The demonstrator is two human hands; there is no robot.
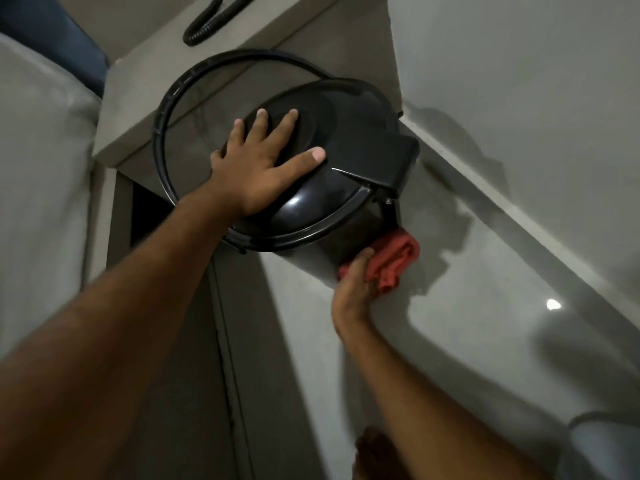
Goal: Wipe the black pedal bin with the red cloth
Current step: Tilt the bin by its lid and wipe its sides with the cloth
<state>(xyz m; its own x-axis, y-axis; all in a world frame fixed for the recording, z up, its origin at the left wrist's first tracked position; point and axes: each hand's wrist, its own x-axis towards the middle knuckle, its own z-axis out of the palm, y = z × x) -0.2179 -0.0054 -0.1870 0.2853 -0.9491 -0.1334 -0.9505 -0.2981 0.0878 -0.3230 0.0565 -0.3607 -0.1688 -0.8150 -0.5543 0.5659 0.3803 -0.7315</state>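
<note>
The black pedal bin [349, 140] stands on the pale floor in the middle of the head view, seen from above with its round lid down. My left hand [263, 161] lies flat on the lid, fingers spread, holding nothing. My right hand [356, 282] reaches under the bin's lower right side and grips the bunched red cloth [394, 258], which presses against the bin's dark wall below the hinge. Most of the bin's body is hidden under the lid.
A black ring-shaped rim [162, 133] juts out left of the lid. A grey cabinet [166, 306] with a dark gap stands behind and left. A coiled black cord [204, 26] lies on its top. White wall and skirting run along the right.
</note>
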